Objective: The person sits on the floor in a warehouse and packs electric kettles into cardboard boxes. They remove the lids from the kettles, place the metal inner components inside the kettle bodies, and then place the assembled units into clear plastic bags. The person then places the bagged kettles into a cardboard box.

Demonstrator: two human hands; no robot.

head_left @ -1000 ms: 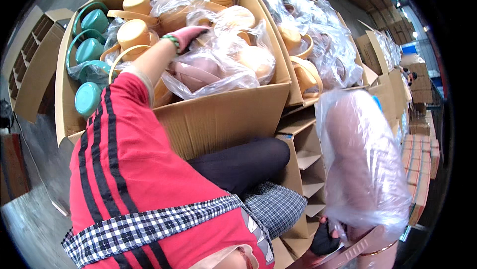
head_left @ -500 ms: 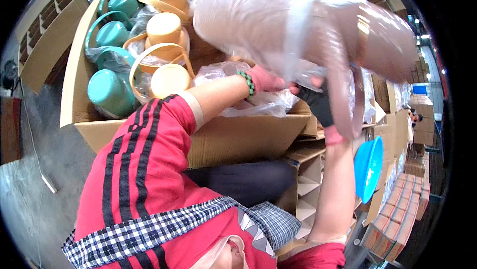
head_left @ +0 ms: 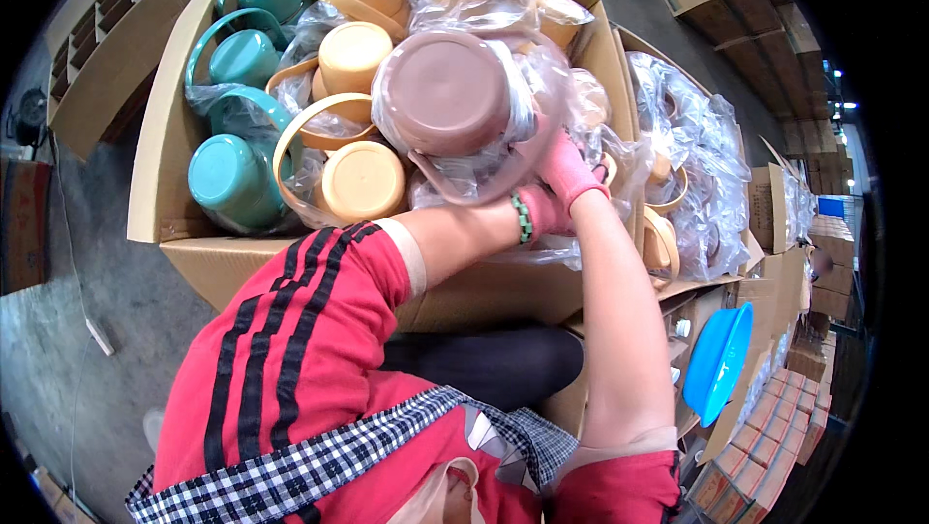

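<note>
A mauve-brown pail (head_left: 445,89) with a loop handle stands bottom up, partly wrapped in clear plastic, over the middle of an open cardboard box (head_left: 227,251). My right hand (head_left: 569,168), in a pink glove, is closed on the wrapped side of the pail by its handle. Just below it, my left hand (head_left: 550,211), also gloved in pink, reaches in beside the plastic; its fingers are hidden behind the right hand. Left of the pail sit several upturned yellow-orange pails (head_left: 362,181) and several teal pails (head_left: 230,176) with loop handles, with plastic bags among them.
Another box on the right holds plastic-wrapped pails (head_left: 692,185). Beside my right forearm is a blue basin (head_left: 718,364). A cardboard divider box (head_left: 121,35) stands at the far left. Stacked cartons (head_left: 774,408) line the right side, and a cable (head_left: 73,243) crosses the floor.
The mauve-brown pail has come down and left from the upper right, turning bottom up over the box. Both hands have moved with it, and the right hand now crosses close over the left.
</note>
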